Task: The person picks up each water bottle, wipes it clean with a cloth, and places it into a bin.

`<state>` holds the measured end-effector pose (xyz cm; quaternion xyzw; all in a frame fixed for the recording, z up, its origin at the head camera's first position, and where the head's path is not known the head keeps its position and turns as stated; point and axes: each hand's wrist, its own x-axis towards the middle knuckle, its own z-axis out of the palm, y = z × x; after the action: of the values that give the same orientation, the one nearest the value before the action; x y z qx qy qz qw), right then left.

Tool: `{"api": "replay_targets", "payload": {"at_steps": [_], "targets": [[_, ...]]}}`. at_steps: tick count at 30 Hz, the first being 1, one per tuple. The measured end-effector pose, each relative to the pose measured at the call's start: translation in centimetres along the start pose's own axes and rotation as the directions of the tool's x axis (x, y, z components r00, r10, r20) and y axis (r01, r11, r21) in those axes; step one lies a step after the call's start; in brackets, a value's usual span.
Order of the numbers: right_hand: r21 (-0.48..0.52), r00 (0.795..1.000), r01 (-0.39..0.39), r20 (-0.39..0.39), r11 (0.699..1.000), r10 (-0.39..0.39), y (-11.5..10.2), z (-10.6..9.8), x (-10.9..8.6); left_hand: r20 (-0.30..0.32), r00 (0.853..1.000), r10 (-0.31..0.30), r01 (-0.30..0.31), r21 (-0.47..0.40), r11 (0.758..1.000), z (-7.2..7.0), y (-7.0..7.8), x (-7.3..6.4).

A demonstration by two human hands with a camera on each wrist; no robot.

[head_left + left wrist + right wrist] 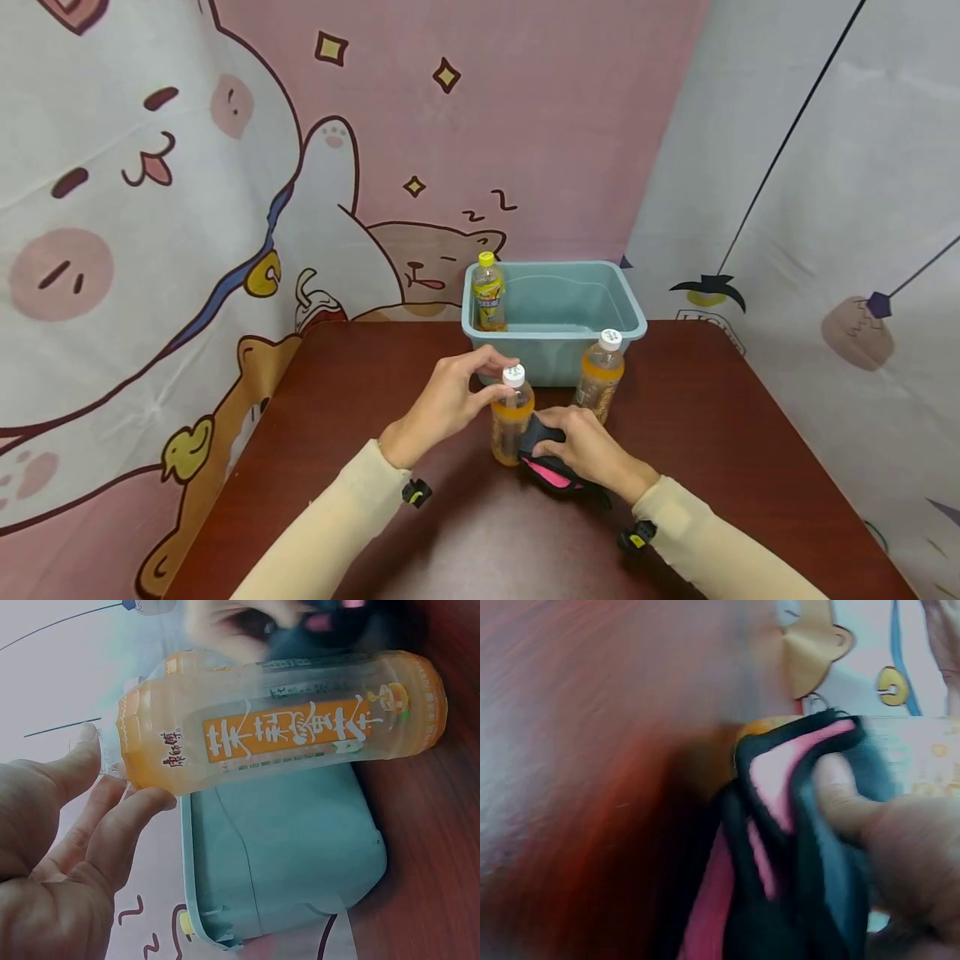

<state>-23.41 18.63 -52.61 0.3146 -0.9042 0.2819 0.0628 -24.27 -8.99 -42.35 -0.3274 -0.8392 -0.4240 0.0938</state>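
Observation:
My left hand (450, 398) pinches a clear tea bottle (285, 724) with an orange label by its neck, just under the white cap (513, 376). This bottle stands upright on the table in front of the blue-green bin. In my right hand (588, 446) is a folded dark cloth (769, 847) with black edging and a pink inner side. The cloth lies close against the bottle's right side, and its lower end hangs down toward the table. A second white-capped tea bottle (600, 375) stands just behind my right hand, its lower part partly hidden.
The blue-green bin (555, 336) stands at the table's back edge. Inside its left end is a bottle (489, 296) with a yellow cap and label. The dark red-brown table (360, 375) meets a cartoon-printed cloth wall (585, 125) behind.

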Motion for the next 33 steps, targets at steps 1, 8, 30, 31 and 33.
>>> {"api": "replay_targets", "payload": {"at_steps": [1,8,30,31,33], "targets": [[-0.016,1.0,-0.014,0.027,1.0,0.014,0.1,0.3,-0.1,-0.001,1.0,0.001,-0.001,0.001,1.0,0.0,0.1,0.0],[-0.016,0.994,-0.043,0.097,0.999,0.044,0.1,1.0,-0.2,0.001,1.0,0.008,-0.008,0.006,1.0,-0.1,0.0,-0.4],[0.191,0.985,-0.11,-0.111,0.975,0.133,-1.9,-2.8,0.8,-0.005,1.0,0.015,-0.015,-0.005,1.0,0.0,-0.3,-0.1],[0.196,0.984,-0.107,-0.123,0.975,0.133,-2.2,-3.2,0.9,-0.005,1.0,0.013,-0.013,-0.006,1.0,0.0,-0.4,-0.1],[0.195,0.98,-0.099,-0.148,0.976,0.129,-2.7,-3.7,1.1,-0.006,1.0,0.011,-0.011,-0.013,1.0,0.0,-0.4,-0.1]]}}
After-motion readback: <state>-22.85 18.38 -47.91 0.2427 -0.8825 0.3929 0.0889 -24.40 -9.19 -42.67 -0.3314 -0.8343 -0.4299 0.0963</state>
